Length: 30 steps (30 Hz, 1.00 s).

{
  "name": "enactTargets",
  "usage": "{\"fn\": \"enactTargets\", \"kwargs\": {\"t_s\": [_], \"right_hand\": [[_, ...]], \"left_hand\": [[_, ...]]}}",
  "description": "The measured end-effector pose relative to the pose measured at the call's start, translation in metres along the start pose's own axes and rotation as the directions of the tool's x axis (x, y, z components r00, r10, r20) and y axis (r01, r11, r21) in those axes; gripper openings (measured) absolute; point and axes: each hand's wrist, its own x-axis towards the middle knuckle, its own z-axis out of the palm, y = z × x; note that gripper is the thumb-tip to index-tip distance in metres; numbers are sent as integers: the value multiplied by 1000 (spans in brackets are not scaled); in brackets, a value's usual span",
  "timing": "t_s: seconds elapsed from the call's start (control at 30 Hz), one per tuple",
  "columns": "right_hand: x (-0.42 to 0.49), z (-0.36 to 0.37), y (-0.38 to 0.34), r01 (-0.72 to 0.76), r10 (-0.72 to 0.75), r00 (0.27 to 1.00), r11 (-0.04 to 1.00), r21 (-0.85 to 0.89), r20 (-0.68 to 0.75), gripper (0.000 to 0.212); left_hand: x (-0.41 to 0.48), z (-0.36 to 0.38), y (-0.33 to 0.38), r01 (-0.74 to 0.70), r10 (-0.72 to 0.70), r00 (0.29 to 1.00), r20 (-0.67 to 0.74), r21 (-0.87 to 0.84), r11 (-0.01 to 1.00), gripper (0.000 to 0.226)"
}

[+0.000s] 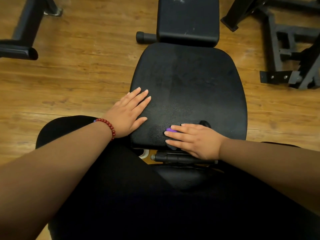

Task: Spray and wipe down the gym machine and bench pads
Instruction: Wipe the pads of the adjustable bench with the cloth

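Note:
A black padded bench seat (188, 87) fills the middle of the view, with a second black pad (188, 19) beyond it. My left hand (129, 112) lies flat and open on the seat's near-left edge, fingers spread. My right hand (194, 140) presses down on a dark cloth with a purple patch (170, 130) at the seat's near edge. Most of the cloth is hidden under the palm. No spray bottle is in view.
The floor is wood planks (78, 75). Black machine frames stand at the far left (22, 32) and far right (290, 54). A black adjustment bar (174, 158) sits under the seat's near edge. My black-clad legs fill the bottom of the view.

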Motion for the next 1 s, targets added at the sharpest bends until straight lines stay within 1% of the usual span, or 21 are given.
{"fn": "enactTargets", "kwargs": {"t_s": [0.07,0.17,0.27,0.37,0.5,0.6,0.67,0.77,0.9,0.97,1.0], "right_hand": [[31,0,-9,-13,15,998,1000,28,-61,50],[57,-2,-13,-21,24,997,999,37,-73,49],[26,-3,-1,9,-9,999,1000,15,-44,49],[-4,-2,9,-20,20,999,1000,-5,-41,48],[23,-3,3,-54,54,997,999,-4,-55,49],[52,-7,-5,-128,130,987,991,25,-90,47],[52,-7,-7,-144,144,987,990,17,-76,47],[25,-3,-5,-119,118,991,993,-9,-57,47],[8,0,-6,-191,191,979,981,7,-73,48],[29,-2,-11,-247,248,964,969,23,-97,48],[45,-4,-13,-298,302,947,953,50,-114,47]], "left_hand": [[0,-1,1,6,-6,1000,8,-13,1000,68],[-1,-2,1,5,-5,1000,-10,-30,1000,67],[-2,-2,-1,3,-4,1000,-22,-49,999,66],[2,-3,2,37,-39,998,-44,-49,998,66],[8,-4,5,82,-83,997,-7,-85,993,72],[8,-4,3,73,-75,997,-7,-111,991,72],[7,-4,3,73,-75,997,-19,-117,991,72],[7,-6,3,74,-79,996,-30,-143,987,73],[10,-8,4,116,-123,992,-29,-177,977,73],[13,-8,4,139,-146,989,-23,-195,971,65],[14,-7,4,144,-150,989,-17,-201,969,63]]}}
